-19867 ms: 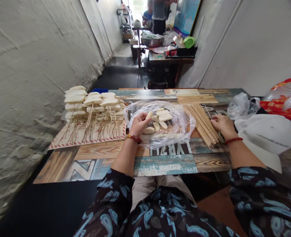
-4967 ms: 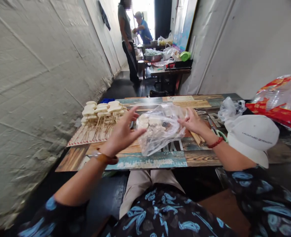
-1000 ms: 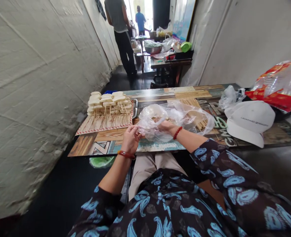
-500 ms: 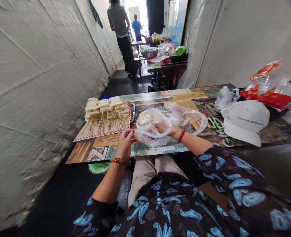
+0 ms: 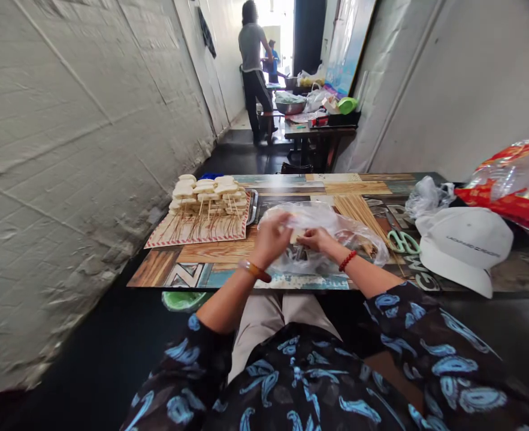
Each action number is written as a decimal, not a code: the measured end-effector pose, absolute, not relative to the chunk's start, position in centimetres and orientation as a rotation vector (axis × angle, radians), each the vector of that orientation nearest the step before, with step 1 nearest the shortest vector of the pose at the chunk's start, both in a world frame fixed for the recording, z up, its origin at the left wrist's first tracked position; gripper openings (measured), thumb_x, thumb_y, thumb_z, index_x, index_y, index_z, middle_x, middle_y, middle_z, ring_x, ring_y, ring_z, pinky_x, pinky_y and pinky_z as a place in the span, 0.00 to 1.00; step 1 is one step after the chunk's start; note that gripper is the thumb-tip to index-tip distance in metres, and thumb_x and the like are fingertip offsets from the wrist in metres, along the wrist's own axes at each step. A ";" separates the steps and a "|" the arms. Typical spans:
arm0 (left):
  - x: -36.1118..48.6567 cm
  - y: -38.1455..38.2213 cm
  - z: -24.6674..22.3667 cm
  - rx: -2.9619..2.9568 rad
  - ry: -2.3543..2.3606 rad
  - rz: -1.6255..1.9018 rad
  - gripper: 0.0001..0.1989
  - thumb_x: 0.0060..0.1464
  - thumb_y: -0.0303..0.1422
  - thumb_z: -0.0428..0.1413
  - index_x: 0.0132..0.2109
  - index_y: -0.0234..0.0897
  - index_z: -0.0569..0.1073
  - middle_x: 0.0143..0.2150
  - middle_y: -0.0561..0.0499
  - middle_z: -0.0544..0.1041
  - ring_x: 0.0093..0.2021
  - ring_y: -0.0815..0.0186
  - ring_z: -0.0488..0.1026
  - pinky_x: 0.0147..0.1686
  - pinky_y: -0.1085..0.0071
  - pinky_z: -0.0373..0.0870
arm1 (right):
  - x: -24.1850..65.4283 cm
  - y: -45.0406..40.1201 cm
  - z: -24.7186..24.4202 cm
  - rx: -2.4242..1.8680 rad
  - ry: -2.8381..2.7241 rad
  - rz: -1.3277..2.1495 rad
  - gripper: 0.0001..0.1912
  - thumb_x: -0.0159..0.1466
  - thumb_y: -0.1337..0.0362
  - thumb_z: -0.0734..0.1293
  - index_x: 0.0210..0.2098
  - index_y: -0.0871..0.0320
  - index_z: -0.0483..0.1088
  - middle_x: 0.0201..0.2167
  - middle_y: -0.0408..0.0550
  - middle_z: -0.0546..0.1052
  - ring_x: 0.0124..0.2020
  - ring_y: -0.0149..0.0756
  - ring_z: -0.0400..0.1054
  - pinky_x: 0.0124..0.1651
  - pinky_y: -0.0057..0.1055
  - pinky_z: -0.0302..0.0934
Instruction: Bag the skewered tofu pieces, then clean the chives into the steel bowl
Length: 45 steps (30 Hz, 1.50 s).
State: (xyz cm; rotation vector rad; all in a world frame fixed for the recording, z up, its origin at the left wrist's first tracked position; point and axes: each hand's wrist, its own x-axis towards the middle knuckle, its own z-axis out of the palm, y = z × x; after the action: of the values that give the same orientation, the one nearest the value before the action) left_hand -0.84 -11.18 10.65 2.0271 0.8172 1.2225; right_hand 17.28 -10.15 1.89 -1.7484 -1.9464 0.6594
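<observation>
**Small off-white piece (image 5: 296, 236) lies between left hand (image 5: 272, 240) and right hand (image 5: 318, 239)**

The hands are slightly apart over a crumpled clear plastic bag (image 5: 313, 212), which stretches sideways across the patterned wood-look desk (image 5: 219, 252). The piece sits in the gap, close to both sets of fingertips; its long axis is too small to read. The right fingers bunch at its edge and the left fingers curl, blurred; whether either grips cannot be told. A bundle of thin tan wooden skewers (image 5: 357, 216) slants from far left to near right, nearer the right hand.
</observation>
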 end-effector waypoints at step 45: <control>-22.6 -3.4 12.4 1.888 1.506 1.223 0.11 0.52 0.35 0.55 0.35 0.32 0.78 0.29 0.49 0.76 0.29 0.67 0.70 0.29 0.72 0.64 | 3.3 -1.5 17.7 -1.426 -2.168 0.668 0.12 0.61 0.66 0.67 0.23 0.61 0.77 0.17 0.42 0.74 0.19 0.25 0.63 0.24 0.23 0.54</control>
State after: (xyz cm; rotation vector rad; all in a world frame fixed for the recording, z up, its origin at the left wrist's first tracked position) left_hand -22.59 -3.37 12.39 1.8876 1.5060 1.2233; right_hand 3.33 -1.49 17.71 -1.4259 -2.1681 0.6678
